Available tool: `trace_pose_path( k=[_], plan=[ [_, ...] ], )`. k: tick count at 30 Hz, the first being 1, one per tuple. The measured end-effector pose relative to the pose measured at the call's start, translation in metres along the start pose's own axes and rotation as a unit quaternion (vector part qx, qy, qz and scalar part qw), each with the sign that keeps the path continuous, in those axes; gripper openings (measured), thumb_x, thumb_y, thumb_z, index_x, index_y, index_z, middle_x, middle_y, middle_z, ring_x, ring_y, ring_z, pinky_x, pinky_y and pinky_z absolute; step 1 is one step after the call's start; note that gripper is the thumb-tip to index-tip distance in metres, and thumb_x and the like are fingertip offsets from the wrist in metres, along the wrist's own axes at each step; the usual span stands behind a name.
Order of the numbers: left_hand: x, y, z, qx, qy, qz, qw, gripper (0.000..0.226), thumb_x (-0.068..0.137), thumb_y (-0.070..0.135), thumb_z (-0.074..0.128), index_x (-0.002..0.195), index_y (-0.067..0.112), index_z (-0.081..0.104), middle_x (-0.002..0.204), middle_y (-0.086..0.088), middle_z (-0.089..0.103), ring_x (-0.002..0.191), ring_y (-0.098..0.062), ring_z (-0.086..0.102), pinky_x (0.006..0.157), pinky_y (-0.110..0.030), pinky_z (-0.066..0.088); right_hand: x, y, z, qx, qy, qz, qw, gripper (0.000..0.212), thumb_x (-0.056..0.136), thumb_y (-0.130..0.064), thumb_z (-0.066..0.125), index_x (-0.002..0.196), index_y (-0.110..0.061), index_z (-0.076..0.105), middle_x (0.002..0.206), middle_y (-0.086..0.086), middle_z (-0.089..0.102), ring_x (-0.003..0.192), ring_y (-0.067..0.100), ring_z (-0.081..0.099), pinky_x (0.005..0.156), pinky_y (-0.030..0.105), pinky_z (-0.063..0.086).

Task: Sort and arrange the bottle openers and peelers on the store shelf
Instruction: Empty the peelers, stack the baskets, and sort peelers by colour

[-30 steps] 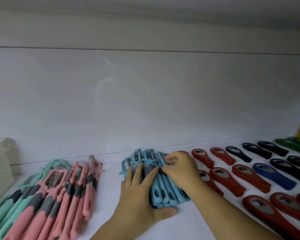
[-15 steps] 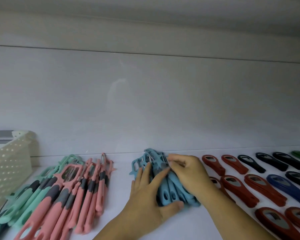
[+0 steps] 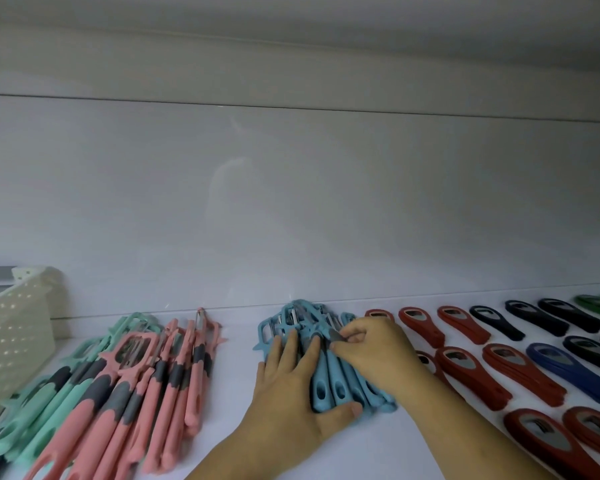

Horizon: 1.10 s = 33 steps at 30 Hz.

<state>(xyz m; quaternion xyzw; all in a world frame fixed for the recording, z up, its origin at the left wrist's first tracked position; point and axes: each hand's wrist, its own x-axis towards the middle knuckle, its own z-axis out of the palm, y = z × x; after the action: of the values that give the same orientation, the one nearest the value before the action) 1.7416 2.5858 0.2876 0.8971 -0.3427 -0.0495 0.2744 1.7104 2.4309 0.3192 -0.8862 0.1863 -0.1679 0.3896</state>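
On the shelf (image 3: 236, 372), centre: blue peelers (image 3: 328, 386), bundle tighter than before; left hand (image 3: 288, 410) flat, pressing; right hand (image 3: 374, 351) grip pinching heads; nearly squared.

Bare shelf (image 3: 238, 375) lane between pink peelers (image 3: 174, 375) and blue peelers (image 3: 329, 379): widest gap, runs clear to back wall (image 3: 291, 202). Open air above all stock. Left blocked by mint peelers (image 3: 66, 396) and perforated basket (image 3: 11, 341). Right packed with red openers (image 3: 520, 379) and black openers (image 3: 537, 317), narrow gaps only. Left hand (image 3: 288, 403) and right hand (image 3: 374, 351) cover the blue pile.
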Motion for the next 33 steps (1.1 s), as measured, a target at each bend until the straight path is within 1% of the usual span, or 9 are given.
trace_pose_path(
  k=[3, 7, 12, 16, 18, 20, 23, 27, 33],
  plan=[
    [0.000, 0.000, -0.001, 0.011, -0.002, 0.008, 1.000, 0.126, 0.045, 0.089, 0.030, 0.148, 0.031, -0.014, 0.155, 0.014, -0.022, 0.137, -0.009, -0.031, 0.119, -0.038, -0.007, 0.000, -0.003, -0.001, 0.054, 0.023, -0.007, 0.998, 0.022, 0.076, -0.030, 0.077, 0.095, -0.021, 0.070, 0.077, -0.016, 0.063, 0.074, -0.004, 0.061, 0.068, 0.011, 0.048],
    [-0.003, 0.000, -0.002, -0.064, 0.009, 0.025, 0.998, 0.120, 0.048, 0.086, 0.041, 0.136, 0.044, -0.028, 0.150, 0.018, -0.030, 0.135, -0.007, -0.036, 0.119, -0.042, -0.005, -0.004, -0.010, 0.000, 0.168, 0.008, -0.029, 0.985, 0.009, 0.086, -0.028, 0.067, 0.082, -0.022, 0.073, 0.074, -0.009, 0.073, 0.068, 0.002, 0.068, 0.069, 0.022, 0.057],
    [-0.002, -0.006, 0.001, -0.065, 0.012, 0.046, 0.997, 0.101, 0.052, 0.087, 0.043, 0.135, 0.060, -0.009, 0.155, 0.014, -0.023, 0.138, -0.010, -0.033, 0.119, -0.044, -0.002, -0.006, -0.015, -0.002, 0.232, 0.015, -0.022, 0.972, 0.019, 0.092, -0.017, 0.057, 0.078, -0.019, 0.070, 0.074, 0.000, 0.073, 0.066, 0.014, 0.067, 0.059, 0.024, 0.054],
    [0.001, -0.008, 0.003, -0.061, 0.047, 0.064, 0.995, 0.095, 0.052, 0.083, 0.046, 0.138, 0.047, 0.022, 0.152, 0.017, 0.008, 0.143, -0.006, -0.014, 0.119, -0.034, 0.005, 0.004, 0.000, -0.003, 0.120, 0.073, -0.011, 0.990, 0.017, 0.091, -0.020, 0.057, 0.078, -0.025, 0.068, 0.080, -0.007, 0.071, 0.080, 0.015, 0.067, 0.075, 0.030, 0.055],
    [0.002, -0.009, 0.003, -0.065, 0.071, 0.074, 0.993, 0.093, 0.053, 0.080, 0.049, 0.135, 0.040, 0.027, 0.145, 0.017, 0.020, 0.144, -0.011, -0.001, 0.120, -0.034, 0.005, 0.004, 0.005, -0.001, 0.040, 0.022, 0.002, 0.999, 0.012, 0.092, -0.026, 0.056, 0.099, -0.024, 0.065, 0.098, -0.008, 0.068, 0.090, 0.015, 0.064, 0.078, 0.026, 0.050],
    [0.004, -0.009, 0.004, -0.054, 0.088, 0.072, 0.992, 0.094, 0.053, 0.078, 0.048, 0.136, 0.039, 0.027, 0.142, 0.012, 0.026, 0.143, -0.015, 0.007, 0.119, -0.039, 0.004, 0.004, 0.008, 0.006, -0.022, -0.028, 0.015, 0.999, 0.028, 0.092, -0.030, 0.054, 0.119, -0.023, 0.059, 0.112, -0.004, 0.062, 0.101, 0.015, 0.061, 0.084, 0.026, 0.048],
    [0.004, -0.007, 0.005, -0.010, 0.074, 0.035, 0.997, 0.107, 0.046, 0.082, 0.038, 0.143, 0.041, 0.018, 0.153, 0.009, 0.015, 0.144, -0.012, -0.006, 0.119, -0.040, 0.000, 0.004, 0.009, 0.015, -0.033, -0.033, 0.017, 0.999, 0.038, 0.090, -0.034, 0.053, 0.127, -0.025, 0.054, 0.124, -0.002, 0.059, 0.112, 0.015, 0.056, 0.098, 0.034, 0.047],
    [0.003, 0.000, 0.004, 0.018, 0.045, 0.040, 0.998, 0.116, 0.043, 0.086, 0.032, 0.147, 0.041, 0.005, 0.158, 0.008, -0.005, 0.135, -0.002, -0.024, 0.118, -0.033, -0.011, 0.003, 0.008, 0.018, 0.006, -0.047, 0.030, 0.998, 0.045, 0.090, -0.037, 0.052, 0.134, -0.025, 0.049, 0.131, -0.002, 0.055, 0.116, 0.016, 0.055, 0.100, 0.036, 0.046],
    [-0.002, 0.001, 0.000, -0.045, 0.014, 0.013, 0.999, 0.117, 0.043, 0.088, 0.038, 0.145, 0.048, -0.002, 0.154, 0.011, -0.025, 0.136, -0.016, -0.034, 0.117, -0.038, -0.004, 0.004, 0.007, 0.015, 0.000, -0.051, 0.010, 0.999, 0.028, 0.092, -0.036, 0.052, 0.114, -0.024, 0.061, 0.116, -0.002, 0.062, 0.102, 0.013, 0.060, 0.093, 0.036, 0.051]
  ],
)
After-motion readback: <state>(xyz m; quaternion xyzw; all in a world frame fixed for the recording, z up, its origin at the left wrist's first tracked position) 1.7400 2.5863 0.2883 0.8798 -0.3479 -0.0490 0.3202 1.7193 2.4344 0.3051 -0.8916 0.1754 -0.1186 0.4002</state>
